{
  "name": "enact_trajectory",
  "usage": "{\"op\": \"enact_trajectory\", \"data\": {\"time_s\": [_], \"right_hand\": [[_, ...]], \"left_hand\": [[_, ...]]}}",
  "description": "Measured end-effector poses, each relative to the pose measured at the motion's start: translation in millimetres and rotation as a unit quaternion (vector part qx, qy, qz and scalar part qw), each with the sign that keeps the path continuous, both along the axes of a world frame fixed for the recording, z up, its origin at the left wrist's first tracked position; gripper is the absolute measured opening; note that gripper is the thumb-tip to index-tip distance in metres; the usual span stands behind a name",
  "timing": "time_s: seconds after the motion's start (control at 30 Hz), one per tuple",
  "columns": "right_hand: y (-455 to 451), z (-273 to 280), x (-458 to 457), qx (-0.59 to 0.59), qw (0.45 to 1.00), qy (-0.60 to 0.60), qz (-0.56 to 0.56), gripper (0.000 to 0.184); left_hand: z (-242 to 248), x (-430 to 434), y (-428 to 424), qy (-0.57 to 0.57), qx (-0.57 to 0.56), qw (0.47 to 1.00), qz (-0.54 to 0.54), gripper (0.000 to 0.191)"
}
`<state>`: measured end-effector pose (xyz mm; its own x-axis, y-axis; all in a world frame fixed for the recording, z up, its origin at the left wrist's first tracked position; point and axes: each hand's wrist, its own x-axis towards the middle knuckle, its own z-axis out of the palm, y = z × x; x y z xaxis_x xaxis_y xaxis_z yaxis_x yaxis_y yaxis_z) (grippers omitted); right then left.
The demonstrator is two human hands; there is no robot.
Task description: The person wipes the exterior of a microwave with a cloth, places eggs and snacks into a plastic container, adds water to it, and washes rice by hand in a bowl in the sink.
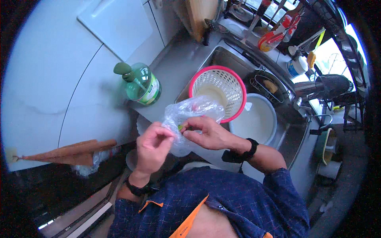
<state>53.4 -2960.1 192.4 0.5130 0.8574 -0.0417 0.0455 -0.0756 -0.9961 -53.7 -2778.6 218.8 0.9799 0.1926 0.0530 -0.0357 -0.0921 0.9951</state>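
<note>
A crinkled clear plastic bag (193, 110) lies between my two hands and reaches over the rim of a white perforated basket with a pink rim (243, 102). My left hand (154, 145) pinches the bag's near left side between thumb and fingertips. A small green piece (180, 127) shows at the fingertips of my right hand (207, 132), which is closed at the bag's edge; what the piece is cannot be told. Under the basket's right side is a round light basin (256, 122) with cloudy whitish liquid in it. The bag hides part of the basket.
Around the basket and basin is a metal sink (226, 56) with a faucet (299, 102) at its right. A green pump bottle (144, 84) stands at the counter's left. Utensils and a dark rack line the window side. A brown cloth (74, 153) hangs at the left.
</note>
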Motion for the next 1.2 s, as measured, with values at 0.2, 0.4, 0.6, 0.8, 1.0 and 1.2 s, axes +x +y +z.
{"op": "enact_trajectory", "data": {"time_s": [0.2, 0.4, 0.6, 0.8, 1.0, 1.2], "right_hand": [[-10, -55, 36, -0.058, 0.957, -0.282, 0.034, 0.032], [-66, 2, 91, -0.054, 0.783, -0.609, -0.111, 0.038], [-71, 14, 102, -0.504, 0.761, -0.409, -0.02, 0.055], [-74, -46, 100, -0.488, 0.77, -0.411, 0.034, 0.059], [-68, -58, 94, -0.501, 0.78, -0.373, 0.041, 0.06], [-65, -66, 100, -0.45, 0.784, -0.426, 0.032, 0.064]], "left_hand": [[42, 17, -24, -0.104, 0.03, 0.974, -0.198, 0.02], [49, 34, -40, -0.204, 0.023, 0.959, -0.193, 0.015], [-7, 82, -41, -0.106, -0.002, 0.994, 0.034, 0.014], [-46, 98, -36, -0.029, 0.036, 0.997, 0.054, 0.018], [-23, 101, -43, -0.206, 0.362, 0.902, 0.116, 0.031], [-83, 146, -61, 0.077, 0.351, 0.892, -0.274, 0.037]]}}
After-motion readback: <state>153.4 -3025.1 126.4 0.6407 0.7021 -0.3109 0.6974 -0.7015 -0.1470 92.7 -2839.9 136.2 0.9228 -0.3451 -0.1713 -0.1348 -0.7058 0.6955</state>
